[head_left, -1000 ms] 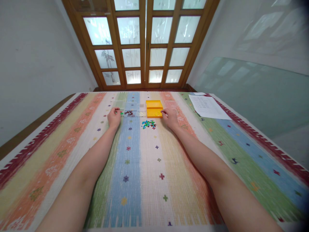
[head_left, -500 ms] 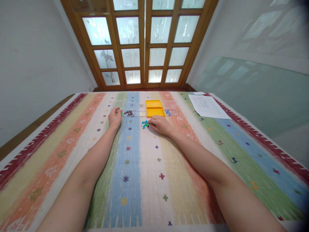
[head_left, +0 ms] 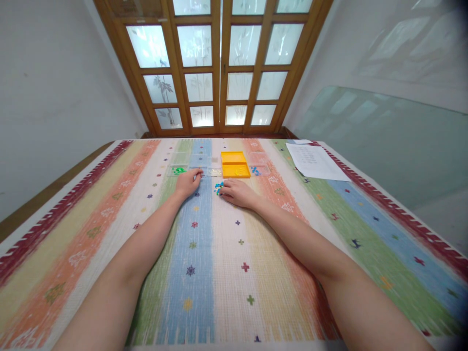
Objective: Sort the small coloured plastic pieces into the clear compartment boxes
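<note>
Though green pieces (head_left: 179,170) lie boxed left of the yellow box (head_left: 234,157), blue pieces (head_left: 255,170) right, a pile (head_left: 218,186) before it lies unboxed | left hand (head_left: 188,183), right hand (head_left: 238,192): grip unclear

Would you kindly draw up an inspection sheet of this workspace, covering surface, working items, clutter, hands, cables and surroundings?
Surface: striped tablecloth, patterned.
Working items: loose pieces on the cloth; open yellow box; green pieces and blue pieces in clear boxes either side of it.
Clutter: printed paper, far right.
Hands: left hand near the green pieces; right hand at the loose pieces; whether either grips anything is unclear.
Cables: nothing seen.
Surroundings: wood-framed glazed doors ahead, pale walls both sides.
</note>
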Demonstrator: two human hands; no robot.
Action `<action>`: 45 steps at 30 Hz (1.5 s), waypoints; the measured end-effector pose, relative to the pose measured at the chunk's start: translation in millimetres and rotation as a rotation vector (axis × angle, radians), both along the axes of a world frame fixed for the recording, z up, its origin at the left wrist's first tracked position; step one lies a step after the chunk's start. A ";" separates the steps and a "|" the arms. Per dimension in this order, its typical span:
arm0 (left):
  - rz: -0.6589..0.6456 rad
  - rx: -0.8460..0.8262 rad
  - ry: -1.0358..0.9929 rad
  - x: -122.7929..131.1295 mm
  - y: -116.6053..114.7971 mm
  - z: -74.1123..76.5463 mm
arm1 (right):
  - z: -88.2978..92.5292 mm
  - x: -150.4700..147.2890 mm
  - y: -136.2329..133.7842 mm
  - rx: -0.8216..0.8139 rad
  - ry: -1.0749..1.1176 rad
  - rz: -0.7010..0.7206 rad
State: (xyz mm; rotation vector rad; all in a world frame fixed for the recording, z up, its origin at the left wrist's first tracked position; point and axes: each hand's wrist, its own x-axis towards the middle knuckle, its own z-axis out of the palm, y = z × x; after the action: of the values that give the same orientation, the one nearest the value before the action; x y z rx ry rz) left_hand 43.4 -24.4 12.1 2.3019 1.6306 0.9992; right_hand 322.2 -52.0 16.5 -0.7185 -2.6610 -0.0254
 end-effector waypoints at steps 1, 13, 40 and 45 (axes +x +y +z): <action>-0.036 0.003 0.034 3.5 -2.1 0.4 | -0.6 -0.3 0.3 0.001 0.001 -0.005; -0.325 0.018 0.277 23.7 -17.5 8.8 | -9.2 18.5 18.4 -0.002 0.187 -0.200; -0.530 -0.103 0.245 38.6 -29.0 14.6 | -28.0 86.4 70.0 0.024 0.681 -0.773; -0.550 -0.092 0.239 38.4 -27.4 10.9 | -21.6 72.3 58.8 0.004 0.585 -0.628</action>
State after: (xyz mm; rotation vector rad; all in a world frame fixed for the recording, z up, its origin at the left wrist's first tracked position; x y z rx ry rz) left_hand 81.8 -51.8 23.1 2.6558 0.9706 0.5306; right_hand 394.5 6.7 -5.0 -1.2994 -1.8111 0.0099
